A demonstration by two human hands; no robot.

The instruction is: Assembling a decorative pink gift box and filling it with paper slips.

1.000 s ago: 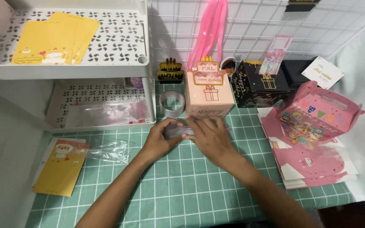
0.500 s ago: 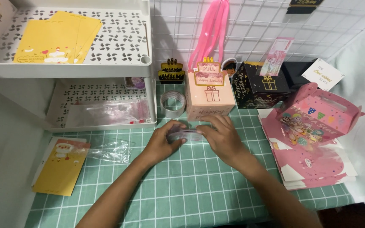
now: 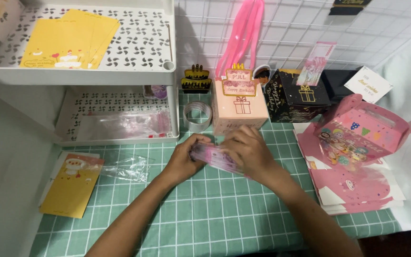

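Packet [image 3: 215,158] now tilted: pink, glossy, flat, gripped by left hand [image 3: 182,158] and right hand [image 3: 248,151].

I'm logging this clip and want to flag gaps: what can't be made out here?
Head view only:
- Pink strip: blurred, its right part covered by the right hand; its print is unreadable.
- Left hand: fingertips tucked behind the strip.
- Clear bags on the lower shelf: contents indistinct through glare.
- Black tag: cut off by the top edge.
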